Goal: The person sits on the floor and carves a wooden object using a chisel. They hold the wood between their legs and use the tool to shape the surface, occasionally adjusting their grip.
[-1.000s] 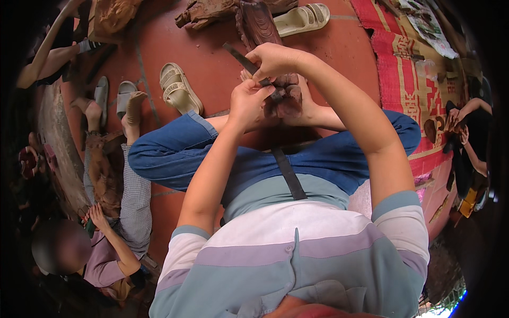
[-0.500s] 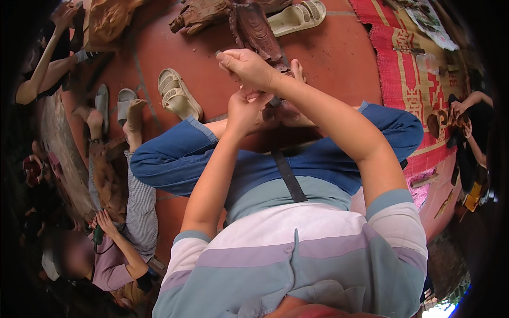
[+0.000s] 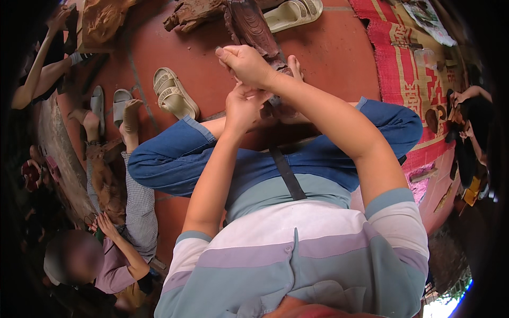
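Note:
Between my bare feet [image 3: 294, 68] lies a dark reddish-brown carved wood piece [image 3: 249, 29], its relief side up and its near end partly covered by my hands. My right hand [image 3: 246, 64] is closed in a fist over that near end; a small grey tip shows at its finger side, too small to name. Just below it, my left hand [image 3: 243, 108] is closed, fingertips pinched together near the right wrist. Whatever sits in its fingers is hidden. A dark, greyish bit [image 3: 274, 100] shows beside the left fingers, its kind unclear.
Rough wood chunks [image 3: 196, 13] and a beige sandal [image 3: 294, 15] lie ahead; its pair [image 3: 174, 94] is at left. A red patterned mat [image 3: 397, 69] spreads right. At left a person [image 3: 124, 254] holds another carving [image 3: 108, 180]; others sit at far left and far right.
The view has shifted slightly. Both my hands stay closed in nearly the same place over the carving. The person at lower left has moved their head a little.

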The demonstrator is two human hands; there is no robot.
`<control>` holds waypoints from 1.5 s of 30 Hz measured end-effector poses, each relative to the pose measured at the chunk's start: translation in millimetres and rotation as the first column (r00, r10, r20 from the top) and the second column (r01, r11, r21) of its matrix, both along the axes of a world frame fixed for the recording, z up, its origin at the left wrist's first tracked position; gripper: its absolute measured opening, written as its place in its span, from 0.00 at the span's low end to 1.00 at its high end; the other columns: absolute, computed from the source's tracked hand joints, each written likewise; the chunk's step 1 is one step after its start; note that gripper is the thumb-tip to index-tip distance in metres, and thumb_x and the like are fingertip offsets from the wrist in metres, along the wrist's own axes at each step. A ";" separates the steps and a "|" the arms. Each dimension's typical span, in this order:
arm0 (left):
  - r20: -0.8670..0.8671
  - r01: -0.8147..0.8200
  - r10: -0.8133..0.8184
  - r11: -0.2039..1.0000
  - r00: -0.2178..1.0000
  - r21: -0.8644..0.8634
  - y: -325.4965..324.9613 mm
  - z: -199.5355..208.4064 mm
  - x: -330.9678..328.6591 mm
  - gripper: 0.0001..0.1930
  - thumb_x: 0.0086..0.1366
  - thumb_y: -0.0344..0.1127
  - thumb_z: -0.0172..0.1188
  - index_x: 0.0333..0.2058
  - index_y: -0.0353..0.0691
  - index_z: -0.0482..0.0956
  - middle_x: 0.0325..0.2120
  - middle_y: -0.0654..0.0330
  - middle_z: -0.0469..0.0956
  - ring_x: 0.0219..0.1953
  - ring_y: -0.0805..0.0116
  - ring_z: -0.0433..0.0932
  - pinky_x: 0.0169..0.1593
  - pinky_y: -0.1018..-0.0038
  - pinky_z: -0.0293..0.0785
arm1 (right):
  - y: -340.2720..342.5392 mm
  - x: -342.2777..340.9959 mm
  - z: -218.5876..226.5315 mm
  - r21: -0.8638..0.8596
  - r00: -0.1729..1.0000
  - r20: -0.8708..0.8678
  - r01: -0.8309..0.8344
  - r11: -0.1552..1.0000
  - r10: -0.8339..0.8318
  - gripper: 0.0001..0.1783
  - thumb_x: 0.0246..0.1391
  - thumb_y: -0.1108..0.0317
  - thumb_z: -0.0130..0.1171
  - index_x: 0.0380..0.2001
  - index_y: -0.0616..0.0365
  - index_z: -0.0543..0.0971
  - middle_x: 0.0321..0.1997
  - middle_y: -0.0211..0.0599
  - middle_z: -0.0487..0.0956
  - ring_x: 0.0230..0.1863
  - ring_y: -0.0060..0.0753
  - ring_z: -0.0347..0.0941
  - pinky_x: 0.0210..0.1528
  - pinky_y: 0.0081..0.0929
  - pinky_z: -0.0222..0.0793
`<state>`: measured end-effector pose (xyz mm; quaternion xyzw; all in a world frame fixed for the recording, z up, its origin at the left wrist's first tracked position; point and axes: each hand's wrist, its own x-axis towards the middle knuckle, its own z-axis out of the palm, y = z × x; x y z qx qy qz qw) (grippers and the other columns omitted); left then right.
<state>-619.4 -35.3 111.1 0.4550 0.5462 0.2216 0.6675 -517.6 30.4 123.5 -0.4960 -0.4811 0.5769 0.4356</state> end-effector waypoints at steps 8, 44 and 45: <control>0.091 -0.032 0.033 0.999 0.995 -0.007 -7.5 -2.6 -2.2 0.07 0.58 0.27 0.63 0.35 0.33 0.76 0.28 0.64 0.79 0.29 0.80 0.75 0.31 0.82 0.71 | -5.7 -0.5 2.1 -0.050 0.996 -0.047 -0.072 0.996 0.070 0.24 0.60 0.54 0.47 0.16 0.59 0.70 0.15 0.28 0.68 0.19 0.21 0.60 0.24 0.26 0.60; -0.012 -0.027 0.031 0.966 0.999 0.258 -0.3 -6.7 5.8 0.09 0.60 0.27 0.61 0.39 0.34 0.76 0.33 0.64 0.77 0.34 0.78 0.75 0.34 0.81 0.73 | -5.6 10.3 4.5 0.032 0.997 -0.049 0.068 0.997 -0.067 0.21 0.59 0.53 0.51 0.20 0.58 0.73 0.16 0.25 0.69 0.20 0.18 0.61 0.25 0.25 0.60; 0.028 -0.046 0.040 0.948 0.999 0.314 -3.5 -6.5 5.4 0.09 0.59 0.27 0.61 0.39 0.34 0.76 0.33 0.64 0.77 0.33 0.78 0.75 0.34 0.81 0.72 | -11.2 15.4 9.6 0.035 0.999 -0.051 -0.001 0.999 0.002 0.18 0.59 0.55 0.52 0.22 0.57 0.73 0.18 0.24 0.69 0.22 0.17 0.62 0.27 0.22 0.61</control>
